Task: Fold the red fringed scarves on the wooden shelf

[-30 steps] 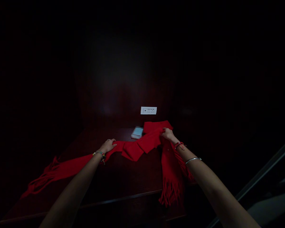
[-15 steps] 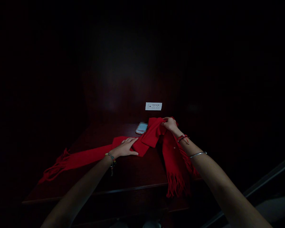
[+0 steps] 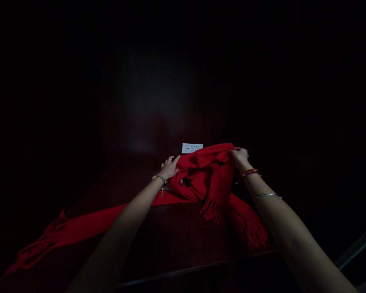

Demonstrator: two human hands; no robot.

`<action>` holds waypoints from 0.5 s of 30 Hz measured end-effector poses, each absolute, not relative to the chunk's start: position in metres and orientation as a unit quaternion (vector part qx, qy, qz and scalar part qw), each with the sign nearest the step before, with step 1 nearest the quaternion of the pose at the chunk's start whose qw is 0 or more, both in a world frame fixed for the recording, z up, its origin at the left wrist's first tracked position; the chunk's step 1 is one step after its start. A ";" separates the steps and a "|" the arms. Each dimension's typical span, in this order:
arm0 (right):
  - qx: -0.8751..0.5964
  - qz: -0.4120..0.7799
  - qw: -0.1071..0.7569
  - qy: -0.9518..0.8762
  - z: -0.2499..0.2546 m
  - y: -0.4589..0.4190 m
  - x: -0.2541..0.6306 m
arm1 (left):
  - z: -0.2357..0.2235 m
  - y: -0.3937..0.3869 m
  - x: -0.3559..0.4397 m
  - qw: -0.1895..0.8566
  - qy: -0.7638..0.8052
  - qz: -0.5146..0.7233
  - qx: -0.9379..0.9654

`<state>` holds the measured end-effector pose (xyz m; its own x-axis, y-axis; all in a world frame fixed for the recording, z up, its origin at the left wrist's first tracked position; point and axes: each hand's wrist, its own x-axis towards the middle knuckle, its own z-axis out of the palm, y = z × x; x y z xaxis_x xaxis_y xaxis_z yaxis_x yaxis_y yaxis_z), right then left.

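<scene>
A red scarf [image 3: 195, 162] with fringed ends lies bunched on a dark wooden table, its upper part raised between my hands. One long strip [image 3: 88, 221] stretches to the left and ends in loose fringe. Two more fringed ends hang at the right. My right hand [image 3: 240, 158] pinches the scarf's upper right corner and holds it up. At the bunch's left edge, my left hand [image 3: 169, 167] touches the cloth with its fingers apart. Under the left wrist shows a small grey-blue edge [image 3: 166, 187], mostly hidden.
A white wall socket [image 3: 187, 148] sits on the dark wall just behind the scarf, partly covered by it. The table's front edge [image 3: 177, 273] runs across below. Most of the surroundings are too dark to make out.
My right hand has moved right, lifting and spreading the scarf. My left hand has gone from lying on the cloth to its far left edge. The phone-like object is now mostly covered.
</scene>
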<state>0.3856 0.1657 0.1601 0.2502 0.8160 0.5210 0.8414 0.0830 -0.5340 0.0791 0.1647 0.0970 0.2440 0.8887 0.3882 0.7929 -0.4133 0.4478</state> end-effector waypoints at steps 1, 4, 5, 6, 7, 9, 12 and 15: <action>-0.717 -0.013 0.383 -0.583 0.152 0.165 0.382 | 0.087 0.167 0.083 0.095 0.571 0.236 0.781; -0.766 0.006 0.320 -0.558 0.124 0.160 0.365 | 0.045 0.162 0.079 0.143 0.613 0.120 0.768; -0.761 0.003 0.314 -0.567 0.118 0.157 0.358 | 0.031 0.157 0.073 0.150 0.607 0.109 0.773; -0.758 -0.009 0.308 -0.575 0.114 0.154 0.352 | 0.019 0.151 0.065 0.154 0.600 0.101 0.779; -0.753 -0.031 0.308 -0.581 0.112 0.150 0.345 | 0.009 0.144 0.055 0.153 0.592 0.097 0.785; -0.725 -0.082 0.321 -0.604 0.118 0.141 0.330 | -0.003 0.130 0.034 0.138 0.592 0.090 0.789; -0.635 -0.087 0.349 -0.684 0.128 0.119 0.295 | -0.006 0.110 0.004 0.072 0.631 0.084 0.768; -0.529 -0.019 0.327 -0.783 0.115 0.085 0.242 | -0.002 0.095 -0.022 0.002 0.686 0.088 0.723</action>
<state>0.2418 0.0854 0.1145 -0.2274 0.8156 0.5320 0.8407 0.4401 -0.3155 -0.0216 0.0948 -0.0016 0.0446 0.9912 0.1243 0.9905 -0.0601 0.1238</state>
